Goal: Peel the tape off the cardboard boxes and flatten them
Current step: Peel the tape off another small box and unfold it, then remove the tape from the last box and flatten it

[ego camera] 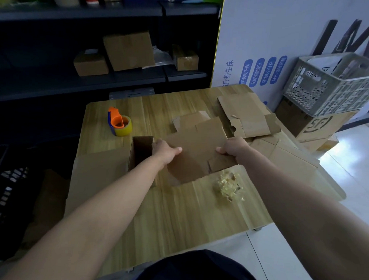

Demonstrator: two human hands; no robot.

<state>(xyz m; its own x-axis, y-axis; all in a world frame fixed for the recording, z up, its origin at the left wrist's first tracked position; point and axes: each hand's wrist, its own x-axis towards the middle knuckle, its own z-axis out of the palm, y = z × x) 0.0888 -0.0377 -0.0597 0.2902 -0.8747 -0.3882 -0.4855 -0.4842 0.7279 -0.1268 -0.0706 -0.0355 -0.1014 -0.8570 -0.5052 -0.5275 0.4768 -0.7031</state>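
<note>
Both hands on one flattened brown cardboard box (196, 153), held over the middle of the pale wood-grain table (176, 215).

Left hand (165, 148) grips its left edge, thumb laid across the top face; my other fingers are hidden under the sheet. Right hand (233, 149) pinches the right edge the same way, thumb on top.

Just beside my left wrist stands an open brown carton (140, 151), its dark inside showing.

A crumpled wad of peeled clear tape (229, 186) lies on the table near my right forearm, apart from the sheet.

Far right of the table: a pile of flattened brown cardboard pieces (247, 117).

Far left: an orange tape dispenser with a yellowish roll (118, 123).

A grey plastic lattice crate (336, 84) sits on boxes off the table, right.
</note>
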